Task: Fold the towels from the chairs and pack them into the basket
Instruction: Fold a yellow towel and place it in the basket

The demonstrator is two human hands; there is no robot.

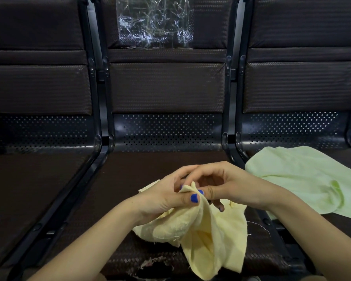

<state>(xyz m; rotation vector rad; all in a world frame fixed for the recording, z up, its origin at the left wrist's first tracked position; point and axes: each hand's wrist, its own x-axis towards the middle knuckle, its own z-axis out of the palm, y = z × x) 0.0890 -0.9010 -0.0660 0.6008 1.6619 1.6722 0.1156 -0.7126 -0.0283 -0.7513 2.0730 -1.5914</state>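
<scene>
A pale yellow towel (209, 236) hangs crumpled over the middle chair seat (146, 165). My left hand (166, 195) pinches a corner of it between thumb and fingers. My right hand (225, 185) meets the left at that same corner, its fingers curled around the cloth. A light green towel (304, 177) lies spread loosely on the right chair seat, untouched. No basket is in view.
Three dark linked chairs stand in a row with black metal frames between them. A sheet of clear crumpled plastic (154, 23) is stuck to the middle backrest. The left seat (28, 179) holds nothing. The middle seat's front edge (154, 264) is torn.
</scene>
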